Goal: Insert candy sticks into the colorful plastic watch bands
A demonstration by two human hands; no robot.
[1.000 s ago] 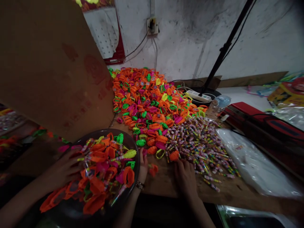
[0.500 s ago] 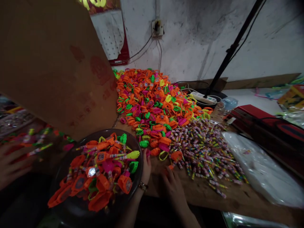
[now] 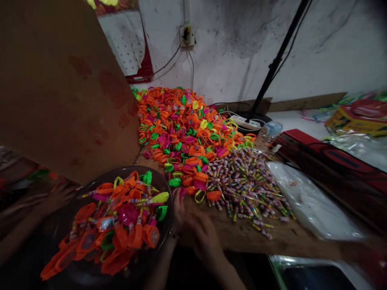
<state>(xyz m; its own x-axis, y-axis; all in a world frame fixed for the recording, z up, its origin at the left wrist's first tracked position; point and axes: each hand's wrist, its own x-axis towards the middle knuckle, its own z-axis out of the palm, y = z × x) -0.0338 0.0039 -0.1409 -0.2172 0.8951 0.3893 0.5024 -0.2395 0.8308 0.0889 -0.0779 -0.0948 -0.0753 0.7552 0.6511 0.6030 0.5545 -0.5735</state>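
My left hand (image 3: pixel 178 213) is beside the right rim of a dark round basin (image 3: pixel 171 219), its fingers closed around a pink toy watch (image 3: pixel 182 192) that shows only in part. Close against it is my right hand (image 3: pixel 203 231), smeared by motion, so its fingers and anything in them cannot be made out. Orange, green, pink and yellow toy watches (image 3: pixel 128 213) mixed with thin candy tubes fill the basin. A large heap of toy watches (image 3: pixel 181 129) lies behind my hands. To its right spreads a pile of small wrapped candy tubes (image 3: pixel 248 181).
A cardboard box (image 3: pixel 75 92) rises on the left; another person's hand (image 3: pixel 57 199) is below it. On the right lie clear plastic bags (image 3: pixel 311 205) and a red sealing machine (image 3: pixel 326 165). A black pole (image 3: pixel 272 68) stands behind a power strip (image 3: pixel 246 122).
My right hand has moved left from the front of the candy pile to my left hand. An orange piece at its fingertips no longer shows. The view has shifted right.
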